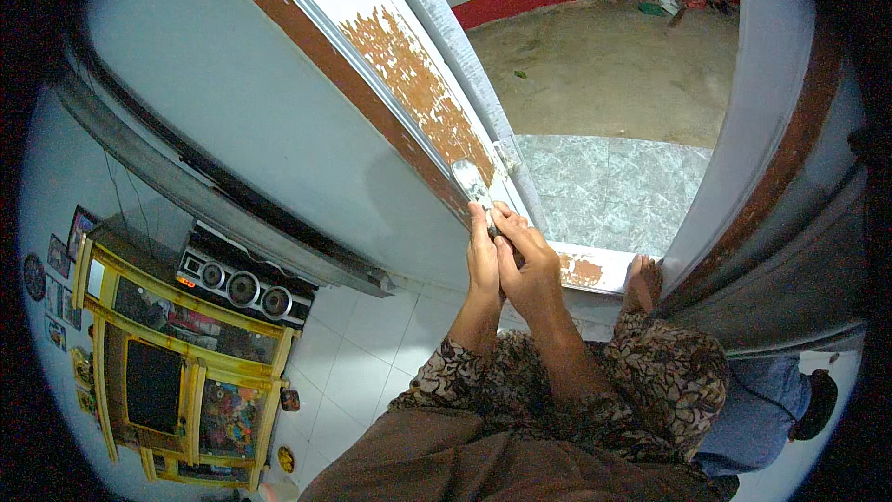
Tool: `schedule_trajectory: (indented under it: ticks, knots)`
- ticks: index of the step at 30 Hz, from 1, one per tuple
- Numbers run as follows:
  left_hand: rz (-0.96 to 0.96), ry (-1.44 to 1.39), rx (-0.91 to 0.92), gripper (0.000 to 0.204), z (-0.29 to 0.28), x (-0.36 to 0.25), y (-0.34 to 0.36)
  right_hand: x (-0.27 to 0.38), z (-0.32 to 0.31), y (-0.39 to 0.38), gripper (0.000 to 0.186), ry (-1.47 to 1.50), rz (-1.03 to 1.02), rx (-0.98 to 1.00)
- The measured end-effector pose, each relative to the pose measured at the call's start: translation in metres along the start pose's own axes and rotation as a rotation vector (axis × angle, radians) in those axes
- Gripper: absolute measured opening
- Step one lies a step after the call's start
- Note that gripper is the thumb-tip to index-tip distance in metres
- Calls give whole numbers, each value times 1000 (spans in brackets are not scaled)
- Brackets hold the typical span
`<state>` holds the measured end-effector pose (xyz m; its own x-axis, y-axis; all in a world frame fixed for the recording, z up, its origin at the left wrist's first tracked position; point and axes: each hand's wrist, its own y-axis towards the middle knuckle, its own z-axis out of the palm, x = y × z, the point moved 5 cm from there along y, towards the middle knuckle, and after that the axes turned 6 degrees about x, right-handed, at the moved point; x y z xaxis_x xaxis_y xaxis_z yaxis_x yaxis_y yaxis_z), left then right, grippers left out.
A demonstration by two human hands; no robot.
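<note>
White door: pale painted wooden door (307,102), paint flaked to brown along its free edge, standing open.
Cabinet: yellow-framed wooden cabinet (177,363), against the wall at lower left.
Left hand (482,256): curled against the door's edge, just below the latch.
Right hand (526,265): fingers closed, touching the left.
Latch: small silver metal latch (471,182), on the door's edge, above both hands.
</note>
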<state>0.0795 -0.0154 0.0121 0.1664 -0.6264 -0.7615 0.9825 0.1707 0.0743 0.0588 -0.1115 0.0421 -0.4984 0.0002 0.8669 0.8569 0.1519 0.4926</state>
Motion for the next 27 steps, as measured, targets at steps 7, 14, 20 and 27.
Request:
schedule_trajectory:
  ticks: [7, 14, 20, 27]
  knots:
    - [12, 159, 31, 56, -6, -2, -2, -29, 13, -4, 35, 24, -110, -80]
    - [-25, 142, -45, 56, -9, 4, 2, -33, 12, 1, 36, 45, -130, -66]
    - [115, 189, -25, 55, -3, -4, 7, -35, 11, 11, 35, 87, -134, -59]
    - [113, 166, -33, 56, -6, 1, 9, -34, 8, 13, 35, 66, -159, -25]
